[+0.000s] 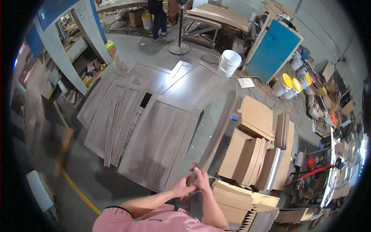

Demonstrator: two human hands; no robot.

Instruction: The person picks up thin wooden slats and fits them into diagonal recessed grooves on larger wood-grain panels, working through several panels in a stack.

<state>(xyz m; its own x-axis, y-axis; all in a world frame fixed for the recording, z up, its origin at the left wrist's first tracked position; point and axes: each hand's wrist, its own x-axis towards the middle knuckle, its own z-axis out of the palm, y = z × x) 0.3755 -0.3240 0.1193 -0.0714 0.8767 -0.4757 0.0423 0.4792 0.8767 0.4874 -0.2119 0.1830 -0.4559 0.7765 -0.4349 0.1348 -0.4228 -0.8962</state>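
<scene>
My left hand (pixel 182 188) and my right hand (pixel 201 180) are close together in front of my body, closed around the near end of a long, narrow wooden strip (pixel 217 141). The strip slants away to the upper right and is slightly blurred. Left of my hands lies a grey-brown wood-grain panel door (pixel 164 139) with a raised frame. Beside it is another panel door (pixel 96 133), carrying several loose thin wooden strips (pixel 113 133). More panels (pixel 197 83) spread out farther away, one catching a bright reflection.
Stacked tan boards (pixel 257 116) stand on the right. Beyond them are a white bucket (pixel 230 62), yellow-lidded buckets (pixel 284 83) and a blue panel (pixel 274 46). A stand with a round base (pixel 179 48) and another person (pixel 157 19) are at the back.
</scene>
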